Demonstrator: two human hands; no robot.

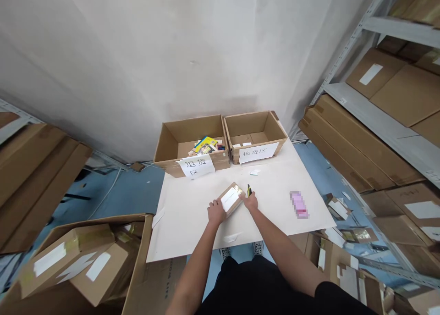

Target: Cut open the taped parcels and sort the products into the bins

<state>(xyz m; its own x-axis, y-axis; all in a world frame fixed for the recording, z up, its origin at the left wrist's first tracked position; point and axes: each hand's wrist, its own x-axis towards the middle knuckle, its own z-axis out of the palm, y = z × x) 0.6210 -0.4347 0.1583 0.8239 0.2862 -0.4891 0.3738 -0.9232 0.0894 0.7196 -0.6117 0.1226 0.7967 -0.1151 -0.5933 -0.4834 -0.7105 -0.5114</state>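
Note:
A small cardboard box [236, 190] with a white label and shiny tape at its far end lies slantwise on the white table. My left hand [216, 211] grips its left edge, fingers bent over the label side. My right hand [250, 200] is closed around a black-and-yellow box cutter [249, 189], which points up and away from me. The fingers of that hand are at the box's right end, by the tape. Whether the blade is out is too small to tell.
Two open cartons with handwritten signs stand at the table's back: the left carton [185, 124] holds books and small items, the right carton [252, 115] some white pieces. A pixelated pink object [299, 204] lies right. A big carton of boxes [148, 234] stands left; shelves [360, 104] flank the right.

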